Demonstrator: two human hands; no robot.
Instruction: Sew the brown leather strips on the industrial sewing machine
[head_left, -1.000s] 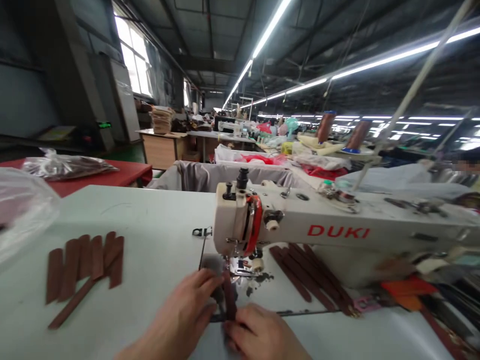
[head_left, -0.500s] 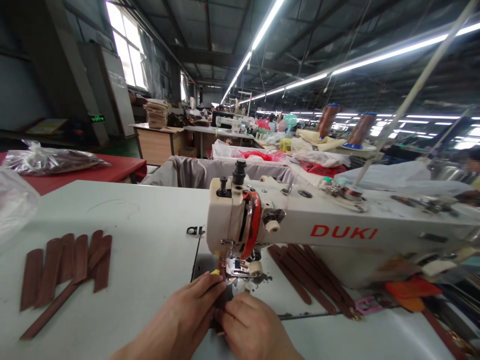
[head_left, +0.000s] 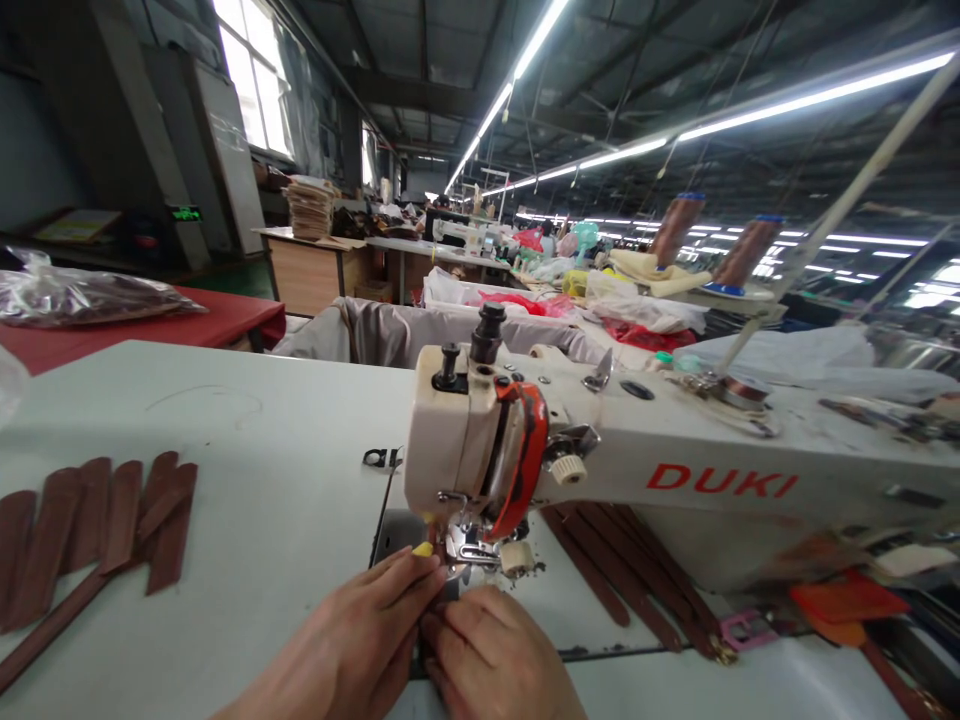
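Note:
A narrow brown strap [head_left: 436, 538] runs under the needle area of the white sewing machine [head_left: 442, 440], mostly covered by my fingers. My left hand [head_left: 375, 610] presses its closed fingers on the strap, just left of the presser foot [head_left: 472, 548]. Something small and yellow [head_left: 423, 549] shows at that hand's fingertips. Curled up close in front of the foot, my right hand [head_left: 499, 645] pinches the near part of the strap; its fingertips are hidden.
Several short brown strips [head_left: 97, 520] lie at the left of the pale tabletop [head_left: 247, 560]. Long brown straps [head_left: 622, 560] rest under the machine arm, near a pink clip [head_left: 746, 630]. A fabric-lined bin [head_left: 322, 330] stands behind; thread cones [head_left: 750, 250] rise at the right.
The view has shifted, so the machine appears slightly larger and the strips sit farther left. Both hands stay at the presser foot, holding the strap.

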